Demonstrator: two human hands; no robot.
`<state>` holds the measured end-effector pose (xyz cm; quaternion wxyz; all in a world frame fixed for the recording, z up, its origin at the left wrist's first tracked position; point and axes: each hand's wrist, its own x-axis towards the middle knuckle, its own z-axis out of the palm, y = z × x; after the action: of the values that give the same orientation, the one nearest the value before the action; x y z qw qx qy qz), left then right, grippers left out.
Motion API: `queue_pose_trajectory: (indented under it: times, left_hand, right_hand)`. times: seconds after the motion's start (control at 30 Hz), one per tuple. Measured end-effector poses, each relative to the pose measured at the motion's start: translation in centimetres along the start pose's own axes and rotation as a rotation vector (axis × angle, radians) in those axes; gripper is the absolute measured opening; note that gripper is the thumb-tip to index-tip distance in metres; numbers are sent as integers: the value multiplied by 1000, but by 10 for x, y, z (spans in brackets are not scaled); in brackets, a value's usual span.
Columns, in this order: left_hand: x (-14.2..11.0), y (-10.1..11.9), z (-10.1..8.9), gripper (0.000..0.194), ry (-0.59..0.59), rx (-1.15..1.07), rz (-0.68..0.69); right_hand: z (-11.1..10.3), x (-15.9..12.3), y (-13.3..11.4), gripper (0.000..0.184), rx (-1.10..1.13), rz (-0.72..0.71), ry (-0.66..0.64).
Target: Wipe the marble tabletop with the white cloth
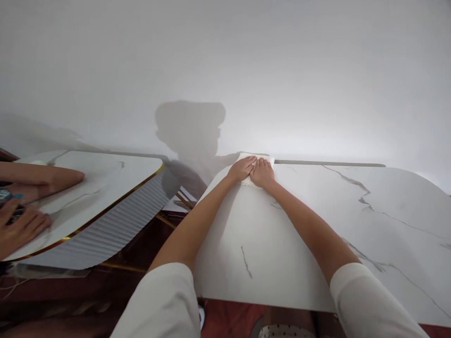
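Both arms reach forward to the far edge of a white marble-patterned table [239, 277]. There a white cloth [269, 161], perhaps folded and with a wavy near edge, lies flat beneath my hands. My left hand [242, 169] rests on the cloth's left part, fingers stretched toward the right. My right hand [262, 173] lies on its right part, fingers pointing forward and close together. The two hands touch or nearly touch in the middle. Their palms and the cloth under them are hidden.
A pale wall [299, 84] rises behind the table. To the left stands a second marble-patterned table [102, 178] with gold trim and a ribbed side. Another person's arm [45, 176] and hand [24, 230] rest there by a dark object. Reddish floor [229, 319] shows below.
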<state>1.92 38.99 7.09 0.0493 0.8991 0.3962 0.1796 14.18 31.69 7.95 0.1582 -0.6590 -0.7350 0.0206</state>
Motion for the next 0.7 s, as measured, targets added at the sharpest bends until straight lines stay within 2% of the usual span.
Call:
queue_pose_trajectory:
  times: [0.1, 0.2, 0.4, 0.57, 0.7]
  left_hand:
    - [-18, 9, -2, 53, -14, -20, 39]
    - [-47, 15, -6, 53, -18, -14, 63]
    - [-134, 31, -20, 54, 0, 24, 107]
    - [-207, 64, -34, 56, -9, 67, 52]
    - [-246, 103, -34, 56, 3, 113, -31]
  right_hand:
    - [-2, -22, -5, 61, 11, 9, 28]
    - [-2, -49, -21, 61, 29, 7, 49]
    - [-1, -119, -66, 61, 78, -54, 121]
    - [-8, -179, -92, 62, 103, -148, 90]
    - [-17, -222, -92, 60, 107, -211, 84]
